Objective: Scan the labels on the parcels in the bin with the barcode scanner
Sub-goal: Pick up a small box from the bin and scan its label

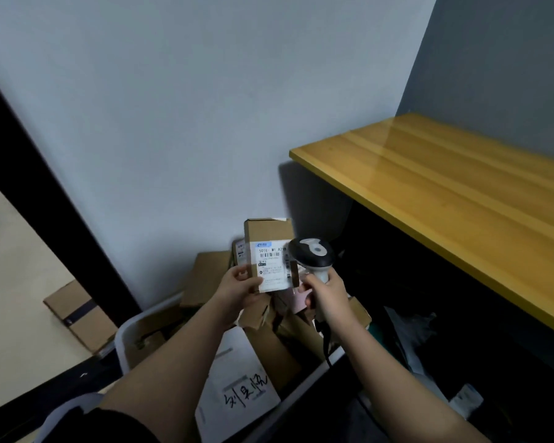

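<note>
My left hand point(237, 287) holds a small brown cardboard parcel point(267, 231) upright above the bin, its white shipping label point(272, 266) facing me. My right hand point(328, 297) grips the handle of a black and white barcode scanner point(314, 252), whose head sits right beside the label's right edge. Its dark cable hangs down from the handle. Below them the white plastic bin point(122, 334) holds several cardboard parcels, among them a white parcel with black handwriting point(240, 382).
A yellow wooden tabletop point(445, 193) stretches along the right, dark space beneath it with plastic bags point(419, 334). A flat cardboard box point(80, 318) lies on the pale floor at the left, next to a dark door frame. A grey wall stands behind the bin.
</note>
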